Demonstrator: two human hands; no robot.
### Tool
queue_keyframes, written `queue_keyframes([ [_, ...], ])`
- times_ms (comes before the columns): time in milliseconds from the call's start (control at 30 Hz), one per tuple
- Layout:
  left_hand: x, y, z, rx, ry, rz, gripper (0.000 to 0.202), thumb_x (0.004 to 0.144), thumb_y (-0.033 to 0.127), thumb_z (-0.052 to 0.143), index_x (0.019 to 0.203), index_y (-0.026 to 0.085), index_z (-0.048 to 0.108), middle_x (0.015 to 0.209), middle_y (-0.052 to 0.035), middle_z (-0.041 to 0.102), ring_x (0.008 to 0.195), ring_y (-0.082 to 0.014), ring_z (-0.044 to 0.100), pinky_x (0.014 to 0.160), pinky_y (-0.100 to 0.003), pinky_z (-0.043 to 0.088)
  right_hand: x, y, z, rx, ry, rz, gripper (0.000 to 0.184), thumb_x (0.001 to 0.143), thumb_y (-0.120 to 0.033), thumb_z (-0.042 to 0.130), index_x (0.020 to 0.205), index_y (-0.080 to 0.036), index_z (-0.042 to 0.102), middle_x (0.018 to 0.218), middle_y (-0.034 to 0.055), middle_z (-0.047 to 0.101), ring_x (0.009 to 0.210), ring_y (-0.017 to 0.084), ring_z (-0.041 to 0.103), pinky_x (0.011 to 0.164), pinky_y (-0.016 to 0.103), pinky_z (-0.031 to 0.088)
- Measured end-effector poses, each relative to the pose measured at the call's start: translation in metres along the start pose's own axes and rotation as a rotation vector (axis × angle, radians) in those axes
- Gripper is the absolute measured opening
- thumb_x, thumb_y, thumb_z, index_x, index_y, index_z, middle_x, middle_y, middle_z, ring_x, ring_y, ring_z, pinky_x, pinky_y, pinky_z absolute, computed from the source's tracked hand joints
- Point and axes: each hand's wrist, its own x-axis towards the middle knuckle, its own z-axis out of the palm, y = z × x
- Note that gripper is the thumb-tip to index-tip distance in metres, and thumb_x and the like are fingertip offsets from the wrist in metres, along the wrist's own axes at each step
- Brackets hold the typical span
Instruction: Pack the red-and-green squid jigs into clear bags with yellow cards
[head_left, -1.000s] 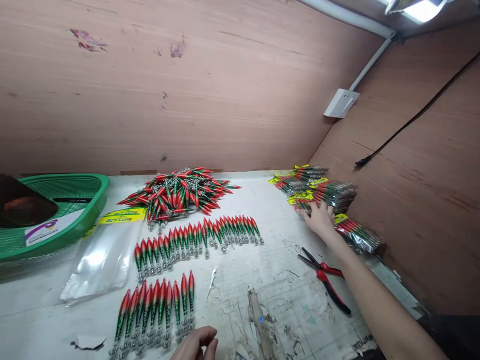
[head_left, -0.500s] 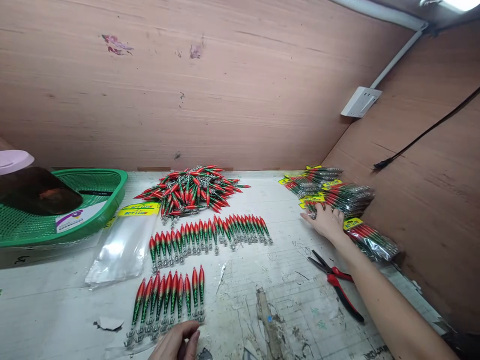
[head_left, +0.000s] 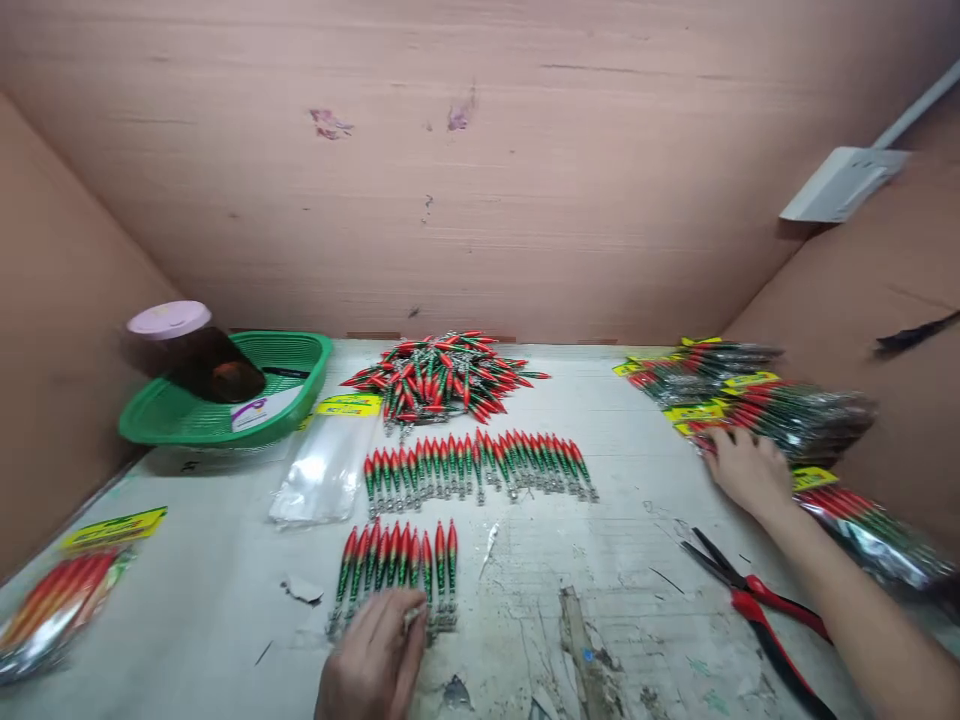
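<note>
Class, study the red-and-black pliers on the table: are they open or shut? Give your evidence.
Open: the tips of the pliers stand apart, and their handles spread away from each other.

Red-green lures [head_left: 451, 460] in two rows

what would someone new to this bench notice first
Probably the heap of red-and-green lures near the back of the white table, with a long row of similar lures before it. Next, the bright green basket at the far left. On the right, the right hand reaches to bagged lures, red-handled pliers lying nearer the camera.
</note>
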Motion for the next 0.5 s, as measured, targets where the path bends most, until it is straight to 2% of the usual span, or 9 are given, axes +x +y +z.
queue_keyframes([
  [67, 0.025, -0.022, -0.015, 0.135, 0.067, -0.026, 0.020, 0.088, 0.032, 0.052, 0.102, 0.021, 0.062, 0.096, -0.0091, 0.068, 0.094, -0.0229, 0.063, 0.087, -0.033, 0.049, 0.002, -0.004, -0.001, 0.020, 0.049, 0.022, 0.036, 0.090, -0.037, 0.049, 0.107, -0.010, 0.067, 0.114, 0.0277, 0.056, 0.101, 0.039, 0.052, 0.076, 0.048, 0.033],
  [100, 0.040, -0.036, -0.024, 0.212, 0.116, -0.107, 0.027, 0.087, 0.034, 0.051, 0.107, 0.019, 0.061, 0.103, -0.0120, 0.066, 0.100, -0.0259, 0.061, 0.091, -0.038, 0.048, 0.003, -0.007, -0.002, 0.036, 0.114, 0.036, 0.043, 0.090, -0.046, 0.046, 0.105, -0.011, 0.068, 0.118, 0.0288, 0.053, 0.103, 0.040, 0.050, 0.076, 0.050, 0.031],
  [167, 0.069, -0.063, -0.038, 0.344, 0.132, -0.359, 0.041, 0.083, 0.038, 0.052, 0.115, 0.014, 0.059, 0.114, -0.0177, 0.060, 0.110, -0.0317, 0.054, 0.096, -0.045, 0.043, 0.000, -0.016, -0.005, 0.090, 0.291, 0.045, 0.065, 0.089, -0.064, 0.030, 0.101, -0.014, 0.068, 0.124, 0.0302, 0.050, 0.110, 0.041, 0.046, 0.076, 0.053, 0.027],
  [200, 0.083, -0.076, -0.044, 0.381, 0.094, -0.504, 0.045, 0.081, 0.039, 0.053, 0.117, 0.013, 0.058, 0.118, -0.0184, 0.058, 0.114, -0.0334, 0.051, 0.098, -0.046, 0.041, -0.003, -0.023, -0.008, 0.126, 0.375, 0.023, 0.076, 0.087, -0.071, 0.018, 0.102, -0.015, 0.068, 0.124, 0.0309, 0.049, 0.112, 0.042, 0.044, 0.076, 0.054, 0.027],
  [267, 0.105, -0.100, -0.051, 0.412, 0.094, -0.610, 0.050, 0.078, 0.042, 0.056, 0.113, 0.008, 0.061, 0.116, -0.0223, 0.058, 0.113, -0.0376, 0.051, 0.095, -0.049, 0.041, -0.017, -0.039, -0.016, 0.207, 0.462, -0.071, 0.091, 0.081, -0.076, 0.002, 0.104, -0.017, 0.066, 0.121, 0.0319, 0.049, 0.115, 0.042, 0.041, 0.077, 0.055, 0.028],
  [300, 0.114, -0.111, -0.052, 0.415, 0.093, -0.648, 0.050, 0.075, 0.044, 0.059, 0.110, 0.008, 0.063, 0.113, -0.0224, 0.060, 0.111, -0.0381, 0.052, 0.093, -0.048, 0.042, -0.027, -0.049, -0.021, 0.246, 0.472, -0.122, 0.093, 0.079, -0.078, 0.000, 0.105, -0.017, 0.065, 0.120, 0.0316, 0.049, 0.116, 0.042, 0.041, 0.078, 0.055, 0.030],
  [400, 0.130, -0.132, -0.055, 0.384, 0.087, -0.726, 0.040, 0.072, 0.042, 0.063, 0.099, 0.012, 0.067, 0.100, -0.0169, 0.067, 0.100, -0.0339, 0.059, 0.087, -0.042, 0.045, -0.066, -0.083, -0.039, 0.377, 0.459, -0.253, 0.081, 0.082, -0.077, 0.008, 0.102, -0.020, 0.062, 0.119, 0.0263, 0.052, 0.113, 0.040, 0.046, 0.084, 0.053, 0.035],
  [500, 0.136, -0.140, -0.059, 0.328, 0.098, -0.796, 0.023, 0.073, 0.034, 0.061, 0.087, 0.017, 0.068, 0.084, -0.0105, 0.071, 0.085, -0.0295, 0.064, 0.077, -0.037, 0.046, -0.111, -0.121, -0.057, 0.505, 0.406, -0.349, 0.060, 0.088, -0.067, 0.023, 0.098, -0.022, 0.061, 0.114, 0.0195, 0.057, 0.099, 0.037, 0.053, 0.079, 0.053, 0.039],
])
